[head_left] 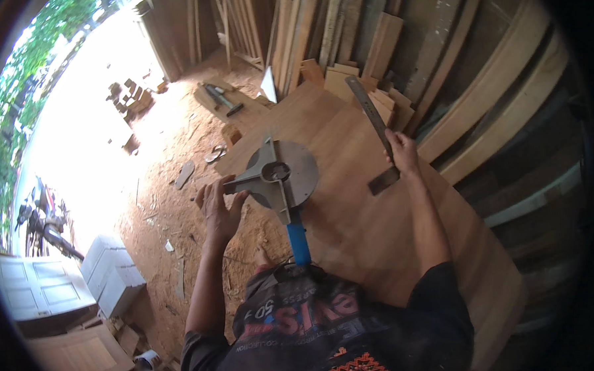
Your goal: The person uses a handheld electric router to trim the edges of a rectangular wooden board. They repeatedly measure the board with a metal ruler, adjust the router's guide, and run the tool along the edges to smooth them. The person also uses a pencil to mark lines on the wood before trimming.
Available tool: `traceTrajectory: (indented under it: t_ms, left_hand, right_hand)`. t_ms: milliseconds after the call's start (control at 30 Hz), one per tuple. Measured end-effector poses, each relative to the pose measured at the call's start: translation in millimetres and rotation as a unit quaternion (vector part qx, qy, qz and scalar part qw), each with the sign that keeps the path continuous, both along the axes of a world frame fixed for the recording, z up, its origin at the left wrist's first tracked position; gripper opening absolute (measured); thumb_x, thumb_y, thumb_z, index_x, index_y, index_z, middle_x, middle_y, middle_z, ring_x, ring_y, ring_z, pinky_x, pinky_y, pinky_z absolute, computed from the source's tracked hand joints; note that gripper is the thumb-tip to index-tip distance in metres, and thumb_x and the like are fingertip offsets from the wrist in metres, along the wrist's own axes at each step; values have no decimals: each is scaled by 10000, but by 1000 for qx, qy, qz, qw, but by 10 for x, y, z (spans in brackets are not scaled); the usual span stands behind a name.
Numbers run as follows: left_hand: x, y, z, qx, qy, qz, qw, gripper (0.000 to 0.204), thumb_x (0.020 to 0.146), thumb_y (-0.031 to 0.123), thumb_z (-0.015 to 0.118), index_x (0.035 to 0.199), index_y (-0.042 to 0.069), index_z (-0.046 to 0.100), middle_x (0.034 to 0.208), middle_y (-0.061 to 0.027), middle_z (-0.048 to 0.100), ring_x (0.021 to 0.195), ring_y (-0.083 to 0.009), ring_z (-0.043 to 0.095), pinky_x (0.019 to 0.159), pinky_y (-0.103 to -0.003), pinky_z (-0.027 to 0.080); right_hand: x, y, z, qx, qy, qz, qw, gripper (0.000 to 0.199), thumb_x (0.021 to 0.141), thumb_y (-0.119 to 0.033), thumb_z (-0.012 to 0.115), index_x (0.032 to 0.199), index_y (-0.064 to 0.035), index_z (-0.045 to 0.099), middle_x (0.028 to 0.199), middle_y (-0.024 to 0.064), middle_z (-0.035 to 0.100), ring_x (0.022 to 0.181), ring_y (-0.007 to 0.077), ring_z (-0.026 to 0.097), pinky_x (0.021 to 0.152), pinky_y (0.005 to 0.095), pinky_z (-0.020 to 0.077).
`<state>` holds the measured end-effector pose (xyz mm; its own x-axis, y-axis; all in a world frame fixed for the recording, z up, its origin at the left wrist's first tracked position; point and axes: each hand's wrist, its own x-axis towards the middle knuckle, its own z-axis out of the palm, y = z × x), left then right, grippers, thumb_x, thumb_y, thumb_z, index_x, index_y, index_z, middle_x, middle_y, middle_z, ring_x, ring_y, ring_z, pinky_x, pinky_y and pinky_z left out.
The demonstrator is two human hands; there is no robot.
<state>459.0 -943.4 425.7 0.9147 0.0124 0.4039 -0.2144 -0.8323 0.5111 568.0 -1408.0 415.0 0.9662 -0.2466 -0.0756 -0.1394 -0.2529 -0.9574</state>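
Note:
My left hand [216, 207] is at the left arm of a tool with a round grey disc [301, 165], a three-armed grey bracket and a blue handle [299, 244]. Its thumb and fingers close about the end of that arm. The tool lies over the left edge of a large brown wooden board [348, 150], its handle pointing toward my body. Above the board's right part, my right hand [403, 153] grips an L-shaped square [370, 109] by its long dark arm. The square's shorter, wider arm [383, 180] points down to the left.
Planks [451, 66] lean along the wall at right and back. A hammer [227, 100] lies on a small board beyond the panel. Sawdust and scraps cover the floor [159, 211]. White blocks [110, 276] and a white panelled door [39, 286] stand at left.

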Motion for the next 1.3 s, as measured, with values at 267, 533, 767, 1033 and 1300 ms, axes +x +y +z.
traceTrajectory:
  t_ms: [267,533,767,1033,1300]
  left_hand:
    - [27,12,7,39,3,-3,999,420,953,292,748,1306,102,621,1121,-76,702,1140,-256,621,1134,-445,292]
    - [31,42,-3,43,8,-23,999,385,988,285,719,1302,87,617,1081,-71,720,1122,-259,616,1108,-436,296]
    - [56,138,-10,18,28,-94,995,595,1018,372,662,1491,69,468,1343,-114,648,1287,-262,568,1187,-487,199]
    - [52,325,-13,-16,50,-188,981,841,990,399,684,1630,49,264,1553,-151,505,1435,-297,459,1202,-535,157]
    - [-144,540,-21,-44,-57,-194,978,821,960,284,729,1607,8,305,1537,-238,487,1437,-395,445,1178,-567,276]
  right_hand:
    - [-292,-171,-1183,-126,39,-149,980,270,1015,-221,656,1149,13,657,999,165,739,912,273,727,844,410,569]
    - [-1481,234,-1137,-141,39,-33,989,517,998,-279,678,1441,-36,570,1423,175,600,1335,343,556,1132,435,437]
    - [-3704,2040,-1078,293,88,128,944,389,1012,-292,706,1332,-74,671,1304,88,681,1213,192,617,1027,366,488]
    - [-5111,2508,-1905,-43,392,-238,888,512,1020,-456,645,1285,-20,684,1081,153,737,1017,271,701,915,392,529]
    - [-5611,2896,-1994,-272,194,-164,928,454,997,-470,658,960,-26,744,780,98,699,839,263,715,796,409,563]
